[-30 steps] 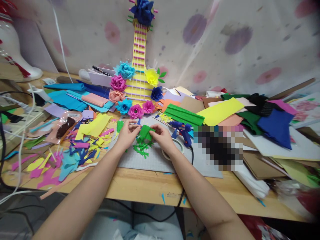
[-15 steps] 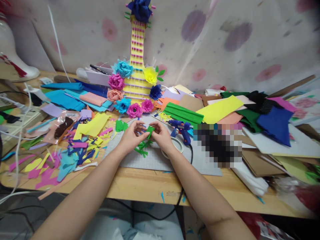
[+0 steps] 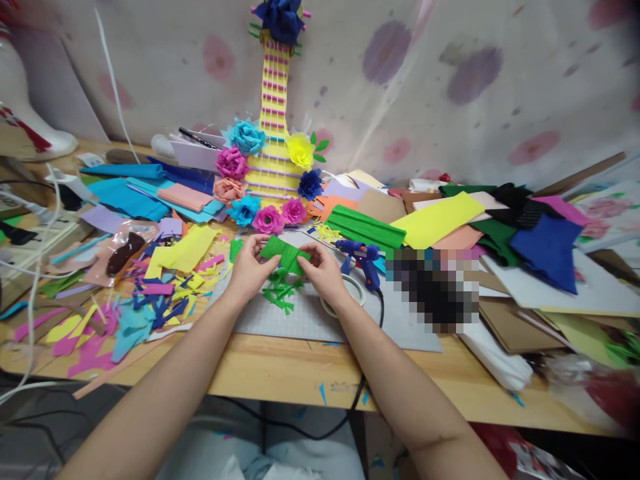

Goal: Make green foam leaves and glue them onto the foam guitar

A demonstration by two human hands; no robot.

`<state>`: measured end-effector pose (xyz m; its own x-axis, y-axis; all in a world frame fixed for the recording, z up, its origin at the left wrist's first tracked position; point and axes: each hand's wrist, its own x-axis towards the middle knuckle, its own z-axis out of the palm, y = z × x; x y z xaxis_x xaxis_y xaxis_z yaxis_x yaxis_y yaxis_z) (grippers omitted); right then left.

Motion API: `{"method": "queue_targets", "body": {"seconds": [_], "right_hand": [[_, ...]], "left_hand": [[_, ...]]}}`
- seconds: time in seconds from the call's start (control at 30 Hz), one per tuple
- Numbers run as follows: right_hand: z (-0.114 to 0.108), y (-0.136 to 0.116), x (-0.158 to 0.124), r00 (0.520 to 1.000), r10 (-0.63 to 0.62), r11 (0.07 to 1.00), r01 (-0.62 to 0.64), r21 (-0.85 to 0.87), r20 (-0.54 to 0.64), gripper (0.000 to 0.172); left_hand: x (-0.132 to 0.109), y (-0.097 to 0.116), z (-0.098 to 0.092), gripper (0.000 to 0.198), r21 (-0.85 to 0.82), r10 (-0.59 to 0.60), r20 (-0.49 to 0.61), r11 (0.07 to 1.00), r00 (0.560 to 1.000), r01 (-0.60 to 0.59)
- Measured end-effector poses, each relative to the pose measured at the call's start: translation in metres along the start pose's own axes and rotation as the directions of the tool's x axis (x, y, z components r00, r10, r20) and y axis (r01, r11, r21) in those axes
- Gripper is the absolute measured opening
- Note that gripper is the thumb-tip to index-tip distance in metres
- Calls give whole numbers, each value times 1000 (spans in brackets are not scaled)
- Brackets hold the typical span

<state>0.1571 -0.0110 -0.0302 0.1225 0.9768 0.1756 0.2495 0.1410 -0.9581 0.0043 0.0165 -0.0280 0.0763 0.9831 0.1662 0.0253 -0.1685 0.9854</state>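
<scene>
A strip of green crepe paper [image 3: 283,255] is stretched flat between my two hands over the grey cutting mat [image 3: 395,337]. My left hand [image 3: 250,269] grips its left end, and my right hand [image 3: 320,270] pinches the right end between thumb and fingers. Below the strip, cut green paper scraps [image 3: 283,292] lie on the mat. Another small green piece [image 3: 235,251] shows just left of my left hand. Partly behind my right wrist lies a roll of tape [image 3: 356,288]. A blue glue gun [image 3: 361,257] rests to the right of that hand.
At the back stands a yellow paper guitar [image 3: 270,160] edged with paper flowers. Colourful paper scraps [image 3: 165,293] cover the left side. Folded green paper [image 3: 367,227] and yellow paper [image 3: 443,219] lie at the right. A black cord [image 3: 361,393] hangs over the table's front edge.
The green paper was a small folded piece between my fingertips and is now opened into a wider strip. My left hand has moved a little to the left, away from the right.
</scene>
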Motion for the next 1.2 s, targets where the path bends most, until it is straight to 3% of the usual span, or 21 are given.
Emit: {"method": "queue_targets", "body": {"seconds": [0.13, 0.27, 0.53, 0.73, 1.2], "right_hand": [[1, -5, -2, 997, 65, 995, -68, 66, 42, 17], [2, -12, -4, 985, 139, 964, -157, 213, 100, 21], [1, -15, -3, 976, 172, 919, -208, 336, 135, 27], [0, -13, -2, 988, 118, 932, -145, 332, 101, 26], [-3, -18, -7, 980, -50, 952, -11, 307, 191, 19]], "left_hand": [[-1, 2, 0, 41, 27, 38, 0, 999, 999, -38], [-6, 5, 1, 36, 230, 140, -18, 964, 990, -133], [-9, 6, 2, 16, 383, 186, 158, 894, 970, -234], [-10, 5, 3, 21, 341, 125, 189, 922, 974, -184], [-11, 10, 7, 24, 79, -7, 176, 997, 984, -7]]}}
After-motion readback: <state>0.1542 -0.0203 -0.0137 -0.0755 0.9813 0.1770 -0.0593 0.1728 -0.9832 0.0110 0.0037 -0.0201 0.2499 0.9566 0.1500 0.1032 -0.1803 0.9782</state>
